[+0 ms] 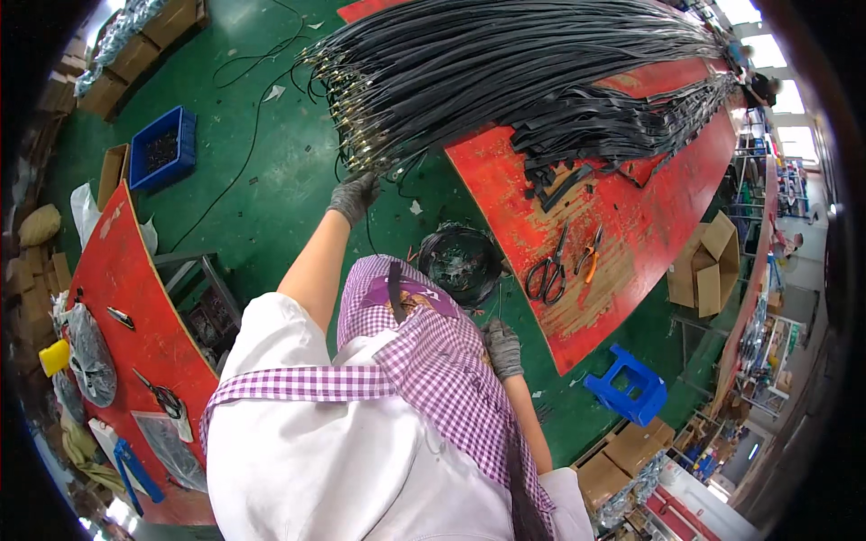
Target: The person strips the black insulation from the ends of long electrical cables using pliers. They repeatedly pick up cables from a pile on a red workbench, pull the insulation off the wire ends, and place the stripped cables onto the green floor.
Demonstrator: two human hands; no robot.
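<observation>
My left hand (pixel 354 196), in a grey work glove, reaches out to the near end of a large bundle of long black cables (pixel 505 54). Its fingers are closed at the cables' brass-coloured end fittings (pixel 361 144), seemingly round a cable; the exact grip is partly hidden. Lower down, beside my checked apron, hangs my right hand (pixel 502 348), also gloved in grey. Its fingers are curled, and what they hold, if anything, is too small to make out. Between the hands, on the floor, stands a round black tub (pixel 458 263) with a plastic liner.
Black-handled scissors (pixel 548 278) and orange-handled pliers (pixel 591 257) lie on the red table (pixel 586 316), below flat black strips (pixel 613 126). A blue stool (pixel 627 386) and an open carton (pixel 706 269) stand rightward. Leftward are a blue crate (pixel 163 149) and another red table (pixel 126 270).
</observation>
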